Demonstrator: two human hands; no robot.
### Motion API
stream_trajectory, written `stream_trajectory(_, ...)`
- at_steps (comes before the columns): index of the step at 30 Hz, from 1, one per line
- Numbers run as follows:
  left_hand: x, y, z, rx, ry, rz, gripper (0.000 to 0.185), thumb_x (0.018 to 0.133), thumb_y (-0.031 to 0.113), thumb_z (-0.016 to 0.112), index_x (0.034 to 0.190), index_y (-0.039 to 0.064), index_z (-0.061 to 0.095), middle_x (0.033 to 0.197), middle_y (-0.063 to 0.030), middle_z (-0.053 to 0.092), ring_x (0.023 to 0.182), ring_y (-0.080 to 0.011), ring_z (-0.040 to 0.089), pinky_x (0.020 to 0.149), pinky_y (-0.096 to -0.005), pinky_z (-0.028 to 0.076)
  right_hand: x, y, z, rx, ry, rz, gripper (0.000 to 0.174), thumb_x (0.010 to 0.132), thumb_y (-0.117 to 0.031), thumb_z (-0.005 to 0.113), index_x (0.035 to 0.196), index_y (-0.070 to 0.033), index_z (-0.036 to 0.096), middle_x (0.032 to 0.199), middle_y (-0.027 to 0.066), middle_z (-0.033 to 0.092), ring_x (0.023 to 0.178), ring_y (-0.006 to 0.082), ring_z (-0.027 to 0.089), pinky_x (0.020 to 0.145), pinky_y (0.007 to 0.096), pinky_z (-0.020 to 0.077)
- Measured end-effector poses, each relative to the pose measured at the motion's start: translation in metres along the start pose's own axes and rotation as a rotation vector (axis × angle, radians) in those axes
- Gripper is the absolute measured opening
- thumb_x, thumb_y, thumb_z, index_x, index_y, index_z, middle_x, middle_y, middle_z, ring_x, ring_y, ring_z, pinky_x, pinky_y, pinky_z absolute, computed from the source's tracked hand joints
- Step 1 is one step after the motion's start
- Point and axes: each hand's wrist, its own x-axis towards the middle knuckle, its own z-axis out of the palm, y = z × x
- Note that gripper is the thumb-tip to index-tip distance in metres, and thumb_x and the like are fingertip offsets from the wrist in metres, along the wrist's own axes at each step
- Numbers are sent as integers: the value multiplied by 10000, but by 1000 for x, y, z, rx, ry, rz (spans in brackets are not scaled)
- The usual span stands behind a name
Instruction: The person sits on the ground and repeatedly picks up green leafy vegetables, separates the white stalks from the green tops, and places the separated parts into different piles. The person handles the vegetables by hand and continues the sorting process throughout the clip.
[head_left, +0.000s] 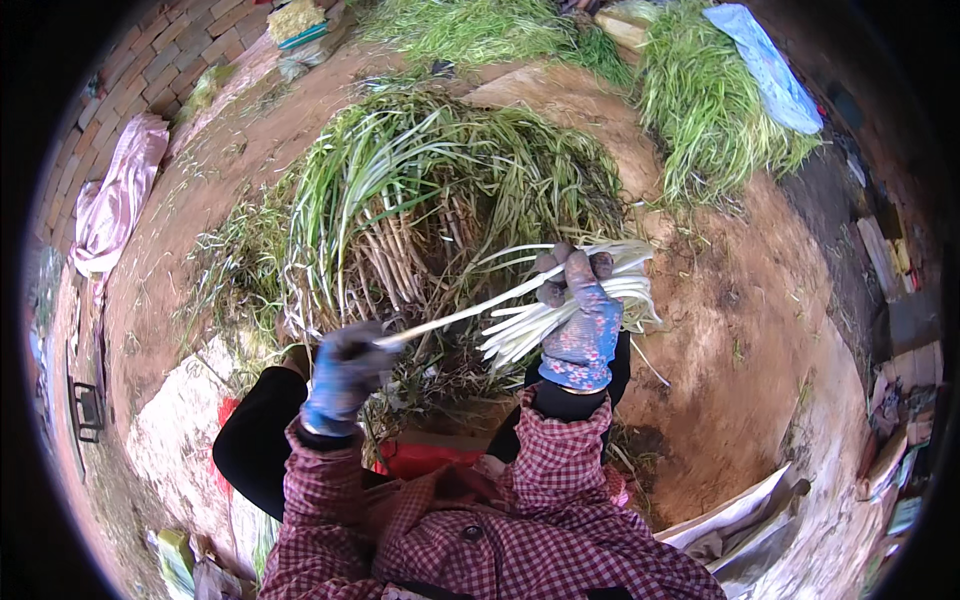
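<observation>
My right hand, in a blue flowered work glove with dark fingertips, is closed around a bundle of thin white plant stalks. My left hand, in a similar glove and blurred, grips the near end of one long pale stalk. That stalk slants up to my right hand, where its upper part lies across the bundle. Just beyond both hands stands a heap of leafy green plants with brownish stems, partly covered by my right hand and the bundle.
Loose green leaves are piled at the far right beside a blue plastic sheet. More cut greens lie at the back. A pink woven sack rests by the brick paving on the left. Something red is between my legs.
</observation>
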Motion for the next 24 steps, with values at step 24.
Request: stream_trajectory(24, 58, -22, 77, -363, 37, 169, 198, 871, 265, 615, 888, 69, 595, 760, -40, 590, 688, -157, 594, 634, -270, 509, -3, 12, 4, 2, -61, 4, 175, 847, -20, 609, 900, -116, 472, 908, 130, 632, 829, 220, 629, 487, 210, 440)
